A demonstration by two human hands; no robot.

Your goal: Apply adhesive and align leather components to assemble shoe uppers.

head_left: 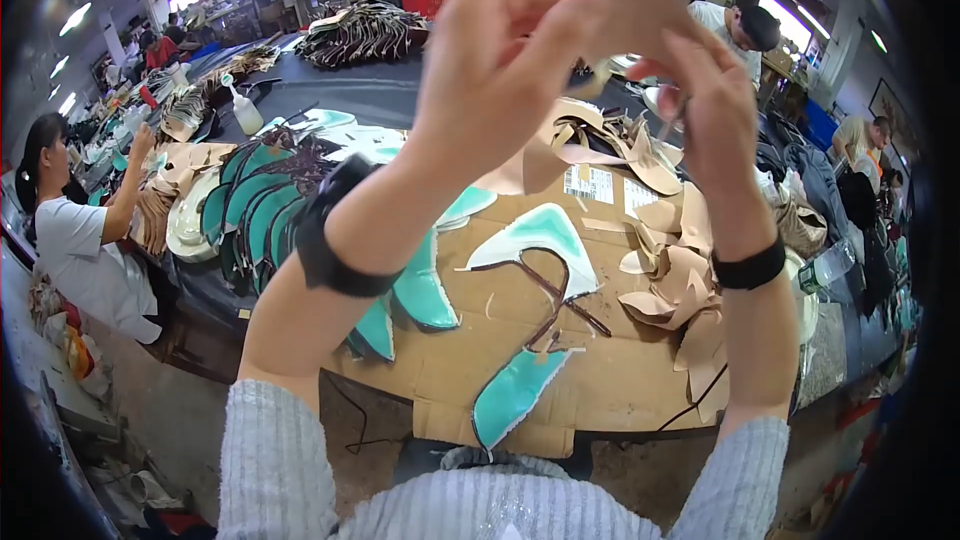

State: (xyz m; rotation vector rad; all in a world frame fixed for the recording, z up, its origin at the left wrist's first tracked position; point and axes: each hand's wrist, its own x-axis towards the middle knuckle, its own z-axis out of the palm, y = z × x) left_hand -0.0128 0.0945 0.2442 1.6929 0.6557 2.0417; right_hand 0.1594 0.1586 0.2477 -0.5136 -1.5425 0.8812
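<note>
Both hands are up high, close to the camera: the left hand (490, 60) with its fingers closed around one side of a tan piece (635, 5), the right hand (705, 90) pinching its other edge between thumb and fingertips, so the piece hangs in the air between them, well above the table (610, 380). How firm the left grip is I cannot tell, since the palm hides it. The risk right here looks plain: the piece is thin and floppy, and a pull with uneven force from the two sides could crease or tear it, or it could slip from the right pinch and drop among the tan scraps (680, 290) below, where it would be hard to pick out again. Under the wrists lies a teal-and-white piece (535, 235) with dark straps (560, 295) on cardboard, another teal piece (515, 390) near the front edge; a falling piece or a dropped elbow could knock those out of line. Left of them, a fan of teal pieces (250, 205) sits stacked, and a person in white (75, 240) works at the far left.
</note>
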